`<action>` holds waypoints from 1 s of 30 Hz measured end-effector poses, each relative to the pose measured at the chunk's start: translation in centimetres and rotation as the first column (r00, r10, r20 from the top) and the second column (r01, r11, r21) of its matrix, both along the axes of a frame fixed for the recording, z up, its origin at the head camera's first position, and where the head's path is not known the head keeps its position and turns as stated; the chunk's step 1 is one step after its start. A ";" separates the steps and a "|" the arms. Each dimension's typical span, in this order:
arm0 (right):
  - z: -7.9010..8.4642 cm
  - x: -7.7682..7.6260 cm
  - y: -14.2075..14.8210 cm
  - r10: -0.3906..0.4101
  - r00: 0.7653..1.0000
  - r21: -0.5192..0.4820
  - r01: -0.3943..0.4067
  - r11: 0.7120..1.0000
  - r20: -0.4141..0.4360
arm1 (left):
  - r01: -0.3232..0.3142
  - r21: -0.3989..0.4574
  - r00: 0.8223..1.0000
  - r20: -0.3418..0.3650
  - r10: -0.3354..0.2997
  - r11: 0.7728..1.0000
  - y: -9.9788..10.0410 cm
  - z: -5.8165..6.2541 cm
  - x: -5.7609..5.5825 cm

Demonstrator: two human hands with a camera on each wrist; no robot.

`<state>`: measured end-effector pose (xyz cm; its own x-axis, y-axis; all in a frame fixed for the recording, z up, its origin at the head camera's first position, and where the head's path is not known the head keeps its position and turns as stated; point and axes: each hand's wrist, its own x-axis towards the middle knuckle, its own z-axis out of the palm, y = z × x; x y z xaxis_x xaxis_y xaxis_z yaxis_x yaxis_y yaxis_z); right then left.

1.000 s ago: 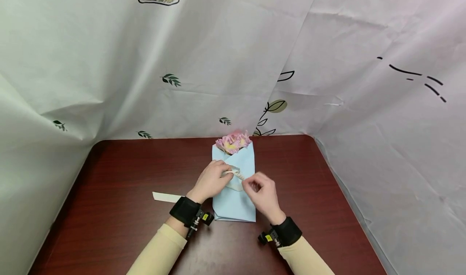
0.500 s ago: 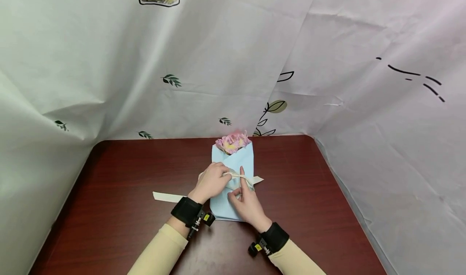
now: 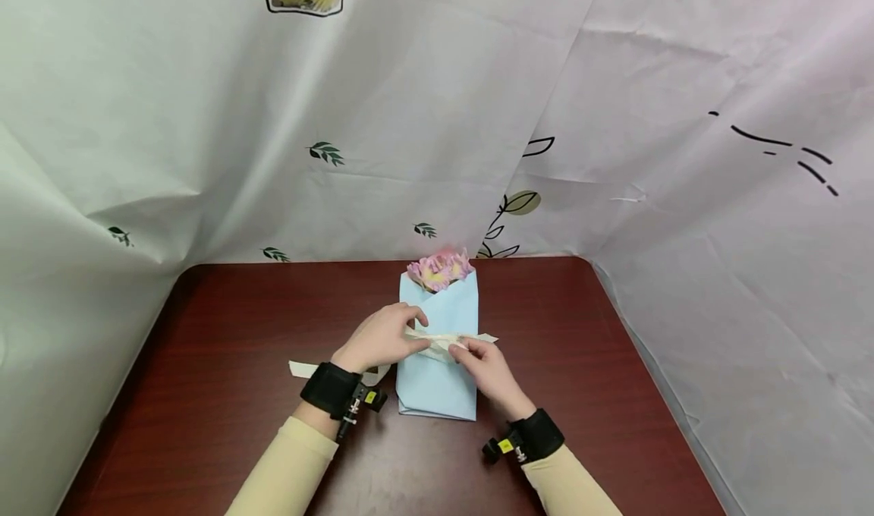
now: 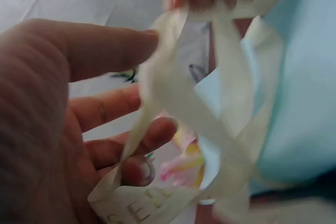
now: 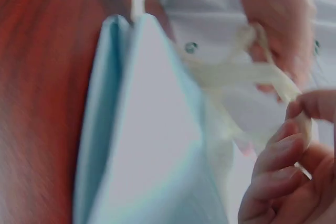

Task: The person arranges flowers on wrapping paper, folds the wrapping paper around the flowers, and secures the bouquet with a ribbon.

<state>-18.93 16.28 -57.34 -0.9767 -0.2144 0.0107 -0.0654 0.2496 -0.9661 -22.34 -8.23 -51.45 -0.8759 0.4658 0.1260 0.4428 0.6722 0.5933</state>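
Observation:
A light blue paper flower wrap [image 3: 437, 393] lies on the table, with pink and yellow flowers [image 3: 438, 270] showing at its far end. Cream ribbon [image 3: 437, 344] crosses the middle of the wrap. My left hand [image 3: 384, 336] is at the wrap's left side, thumb and index finger spread apart. In the left wrist view, a loop of ribbon [image 4: 233, 77] passes by its thumb tip and around its fingers, with gold lettering on the lower part. My right hand [image 3: 495, 373] pinches the ribbon between thumb and fingers over the right half of the wrap.
The dark red-brown table [image 3: 239, 440] reaches back to a pale fabric sheet [image 3: 410, 91] with leaf prints. One ribbon tail [image 3: 303, 369] lies left of the wrap, partly under my left wrist. A short ribbon end [image 3: 488, 338] sticks out to the right.
My right hand draws back from a pointing pose on the ribbon to pinching it. My left hand shifts slightly left and down, its thumb and index finger parting. The right ribbon end, hidden earlier, now shows.

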 end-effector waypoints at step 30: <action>0.5 -1.4 4.1 -0.045 0.998 -0.178 0.038 0.983 -0.034 | -0.119 0.171 0.993 0.041 0.113 0.978 -3.4 -1.6 -0.1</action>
